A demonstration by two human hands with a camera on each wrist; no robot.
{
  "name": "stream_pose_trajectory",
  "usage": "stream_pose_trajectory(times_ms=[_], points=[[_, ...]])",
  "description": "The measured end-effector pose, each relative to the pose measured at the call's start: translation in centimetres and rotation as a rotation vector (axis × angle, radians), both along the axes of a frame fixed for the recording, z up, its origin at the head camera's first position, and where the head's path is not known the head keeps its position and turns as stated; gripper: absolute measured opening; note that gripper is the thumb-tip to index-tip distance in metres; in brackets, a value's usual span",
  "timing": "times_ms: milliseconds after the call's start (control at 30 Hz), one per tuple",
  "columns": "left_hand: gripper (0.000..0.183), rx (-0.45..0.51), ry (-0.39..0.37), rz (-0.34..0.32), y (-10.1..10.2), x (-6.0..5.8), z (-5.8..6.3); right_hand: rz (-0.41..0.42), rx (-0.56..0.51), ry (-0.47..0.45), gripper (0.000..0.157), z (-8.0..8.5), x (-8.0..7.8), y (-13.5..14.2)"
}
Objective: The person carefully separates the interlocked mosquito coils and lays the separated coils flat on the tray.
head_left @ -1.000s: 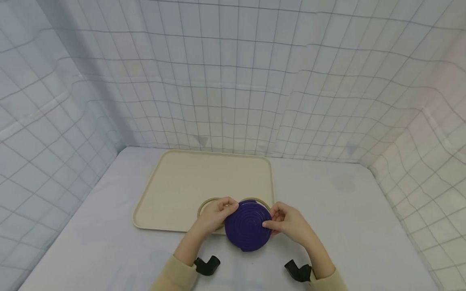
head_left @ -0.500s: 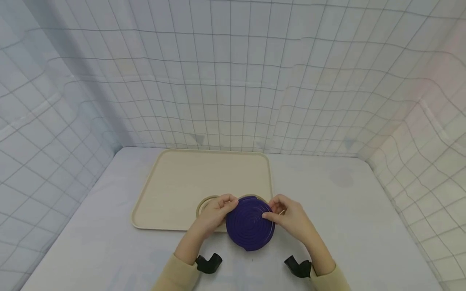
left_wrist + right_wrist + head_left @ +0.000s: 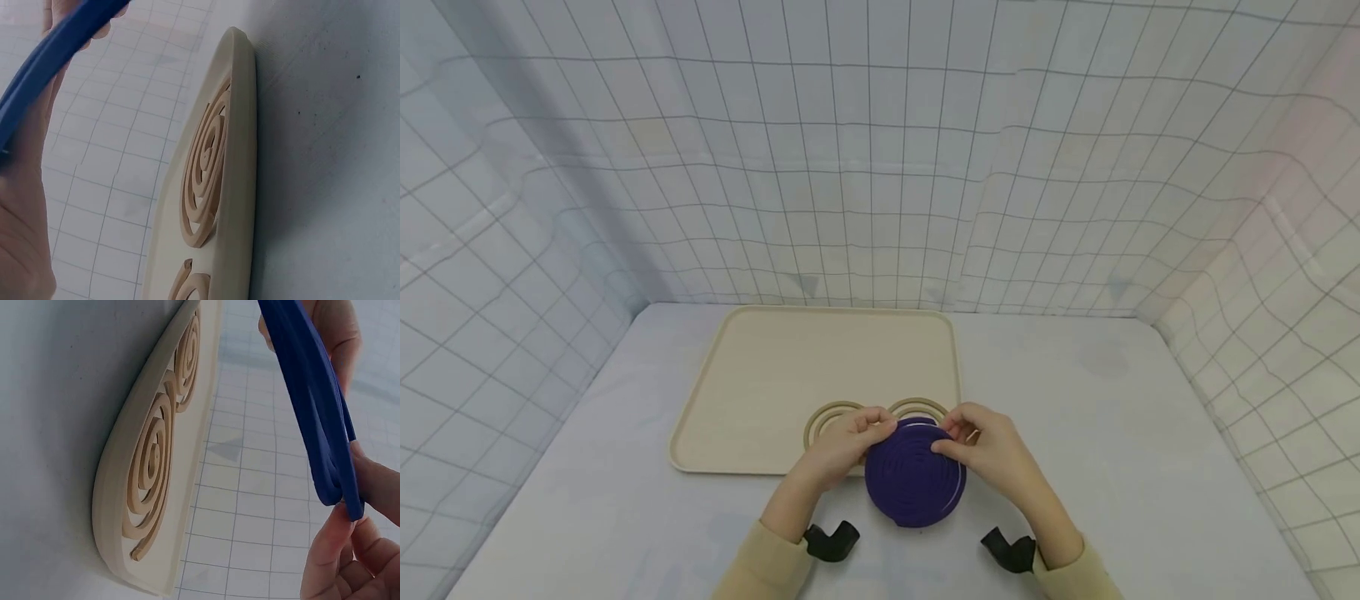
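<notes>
In the head view a dark blue mosquito coil (image 3: 913,479), a round flat spiral, is held up in front of the tray. My left hand (image 3: 844,442) pinches its upper left edge. At the upper right, my right hand (image 3: 988,446) pinches it with the thumb on the near face. A light gap shows between the outer strand and the rest along the top and right. Edge-on in the right wrist view, the blue coil (image 3: 306,387) has strands standing apart near the right fingertips. Behind it lie two tan mosquito coils (image 3: 150,462) in the tray, partly hidden in the head view.
A cream tray (image 3: 835,350) with a raised rim lies on the white table (image 3: 1075,417). Black curved pieces (image 3: 832,542) sit at both wrists. Grid-patterned white cloth (image 3: 880,167) stands around the back and sides.
The blue coil has sunk slightly towards me. Its gap along the top and right has widened a little since half a second ago, and the right thumb has shifted slightly left.
</notes>
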State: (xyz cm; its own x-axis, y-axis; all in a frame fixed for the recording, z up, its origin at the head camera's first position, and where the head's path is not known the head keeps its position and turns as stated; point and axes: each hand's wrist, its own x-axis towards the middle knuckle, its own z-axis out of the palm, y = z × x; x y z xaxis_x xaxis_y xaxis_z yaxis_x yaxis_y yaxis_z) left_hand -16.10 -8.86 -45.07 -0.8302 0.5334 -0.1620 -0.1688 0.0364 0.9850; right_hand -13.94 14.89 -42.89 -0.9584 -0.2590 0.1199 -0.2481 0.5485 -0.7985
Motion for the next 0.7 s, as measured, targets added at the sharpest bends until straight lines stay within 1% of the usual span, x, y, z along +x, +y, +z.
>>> stream_pose_trajectory(times_ms=[67,133,300,367,433,567,700], points=[[0.025,0.02,-0.014,-0.013,-0.1,0.0,-0.2,-0.017,-0.002,0.011,0.019,-0.1,0.0,-0.1],[0.03,0.049,-0.036,-0.027,-0.2,0.0,-0.4,-0.041,-0.009,0.014,0.018,-0.2,-0.1,0.0],[0.051,0.132,-0.071,-0.08,-1.0,0.3,-1.0,-0.121,-0.091,-0.077,0.017,-0.4,-0.4,0.1],[0.054,0.165,-0.064,-0.101,-1.4,0.4,-1.2,-0.148,-0.13,-0.114,0.017,-0.3,-0.4,0.1],[0.054,0.185,-0.044,-0.115,-1.6,0.5,-1.2,-0.169,-0.151,-0.125,0.018,-0.3,-0.4,0.1],[0.051,0.184,-0.018,-0.094,-1.7,0.7,-1.2,-0.18,-0.171,-0.139,0.019,-0.1,-0.4,0.0],[0.049,0.145,-0.002,-0.017,-1.6,0.9,-1.0,-0.186,-0.166,-0.131,0.017,-0.2,-0.4,-0.1]])
